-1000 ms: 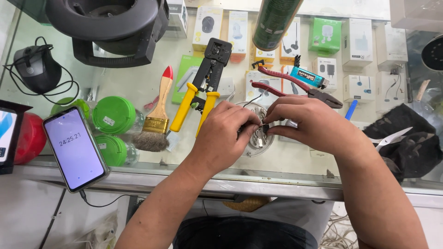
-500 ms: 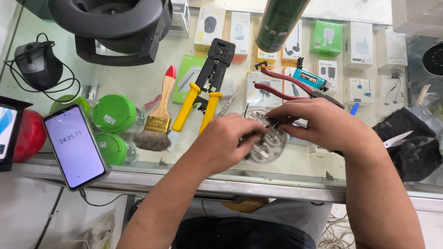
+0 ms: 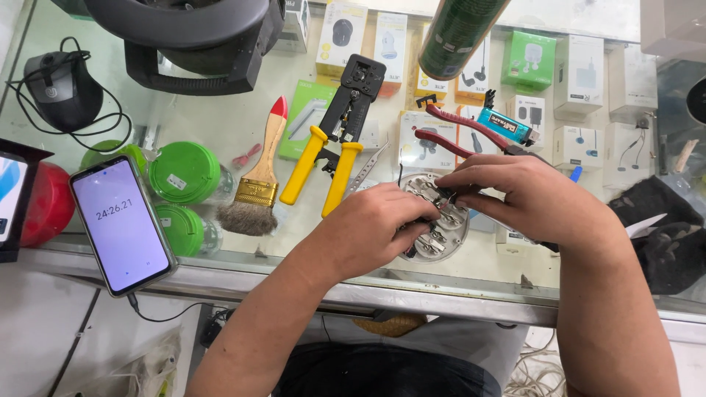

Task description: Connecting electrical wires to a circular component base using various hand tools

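Observation:
A round grey metal part (image 3: pixel 441 234) with small fittings on its face lies on the glass counter (image 3: pixel 220 117) near its front edge. My left hand (image 3: pixel 375 228) grips its left side, fingers curled over the rim. My right hand (image 3: pixel 526 197) reaches in from the right and pinches a small piece on the part's upper face with thumb and forefinger. What lies under the fingers is hidden.
Yellow-handled crimping pliers (image 3: pixel 334 143), a paintbrush (image 3: pixel 257 184), tweezers (image 3: pixel 365 167) and red-handled pliers (image 3: pixel 460 132) lie behind the part. Green lidded jars (image 3: pixel 184 173), a phone (image 3: pixel 121 224) and a mouse (image 3: pixel 62 88) stand left. A black cloth (image 3: pixel 662 228) lies right.
Both hands and the round part have shifted slightly toward the front right of the counter. My right hand's fingers have closed in on the part's top face.

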